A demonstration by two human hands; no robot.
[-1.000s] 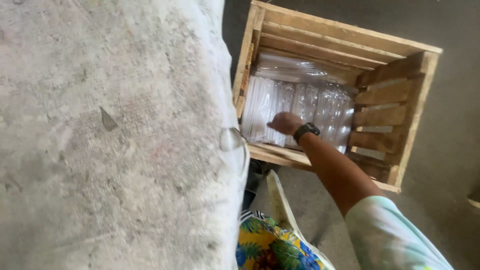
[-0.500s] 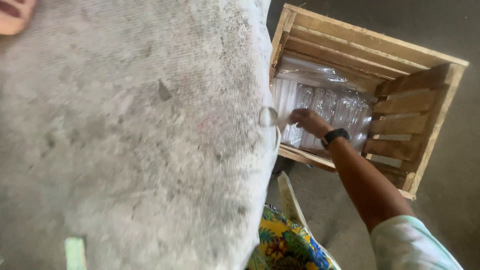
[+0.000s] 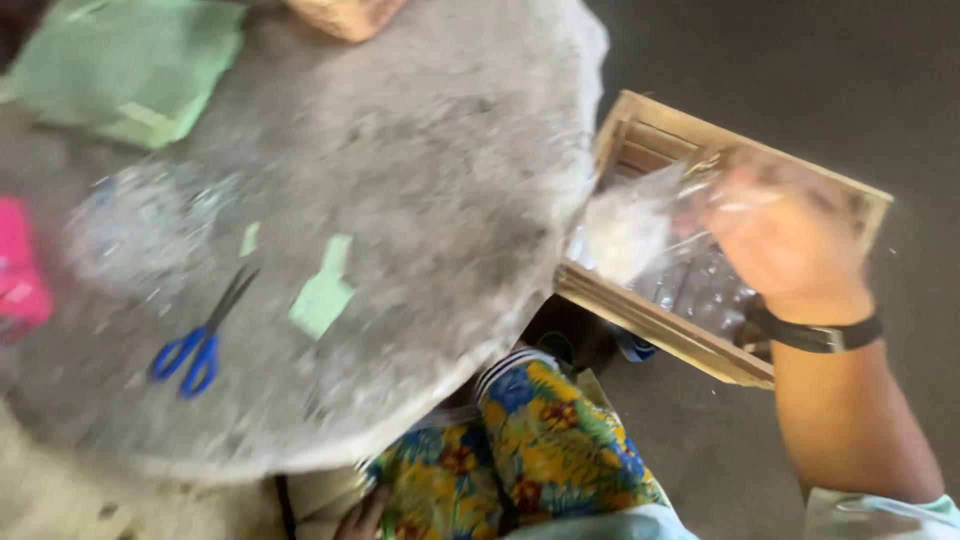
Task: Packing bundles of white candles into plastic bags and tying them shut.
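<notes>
My right hand [image 3: 790, 240], with a dark watch on the wrist, is raised over a wooden crate [image 3: 660, 320] on the floor. It is blurred and grips a clear plastic bag [image 3: 630, 225] with something whitish in it, lifted to the crate's near left corner. More clear plastic packs [image 3: 700, 285] lie inside the crate. A small part of my left hand [image 3: 362, 515] shows at the bottom edge by my flowered lap, under the table rim; its fingers are too hidden to read.
A round grey stone table [image 3: 430, 180] fills the left. On it lie blue-handled scissors [image 3: 200, 340], green paper scraps [image 3: 322, 290], a green sheet [image 3: 130, 65], a pink thing [image 3: 18, 275] and a tan object [image 3: 345, 15] at the far edge. Dark floor surrounds the crate.
My right hand has come up out of the crate with a clear plastic bag. The view has swung left, bringing the scissors and paper into sight.
</notes>
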